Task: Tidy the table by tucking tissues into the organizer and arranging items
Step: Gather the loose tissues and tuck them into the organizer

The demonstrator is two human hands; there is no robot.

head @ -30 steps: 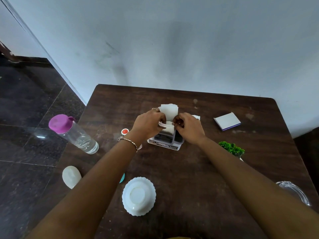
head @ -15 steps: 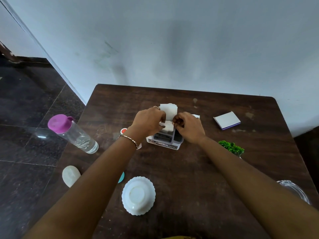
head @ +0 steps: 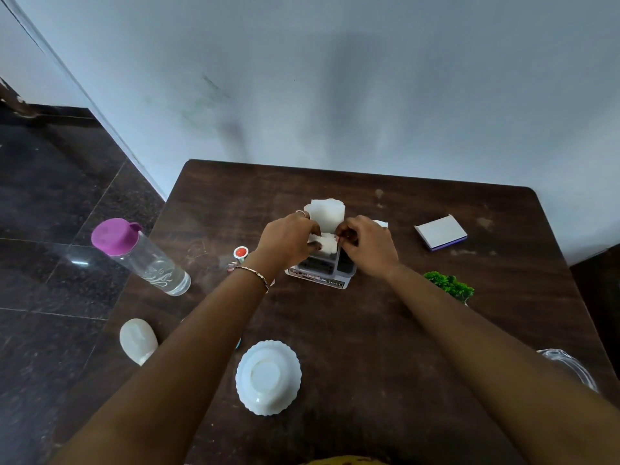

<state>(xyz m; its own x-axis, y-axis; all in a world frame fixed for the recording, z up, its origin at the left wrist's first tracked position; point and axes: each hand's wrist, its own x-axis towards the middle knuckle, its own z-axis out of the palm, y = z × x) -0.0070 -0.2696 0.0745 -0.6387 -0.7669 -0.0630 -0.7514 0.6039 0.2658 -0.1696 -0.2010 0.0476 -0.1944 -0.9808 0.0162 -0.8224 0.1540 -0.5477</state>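
Note:
A small white organizer [head: 318,278] with dark compartments stands in the middle of the brown table [head: 369,330]. A taller white tissue [head: 327,211] sticks upright out of its back. My left hand [head: 285,239] and my right hand [head: 367,245] meet over the organizer, and both pinch a small folded white tissue [head: 327,245] held just above a compartment. Another bit of white tissue [head: 380,224] peeks out behind my right hand.
A clear bottle with a purple cap [head: 141,256] lies at the table's left edge. A small red-topped item [head: 240,253], an upside-down white bowl [head: 267,377], a white oval object [head: 138,340], a white notepad [head: 440,231], a green plant [head: 449,285] and a glass dish [head: 567,367] surround the organizer.
Both hands have stayed over the organizer, with small finger shifts on the folded tissue. Nothing else on the table moved.

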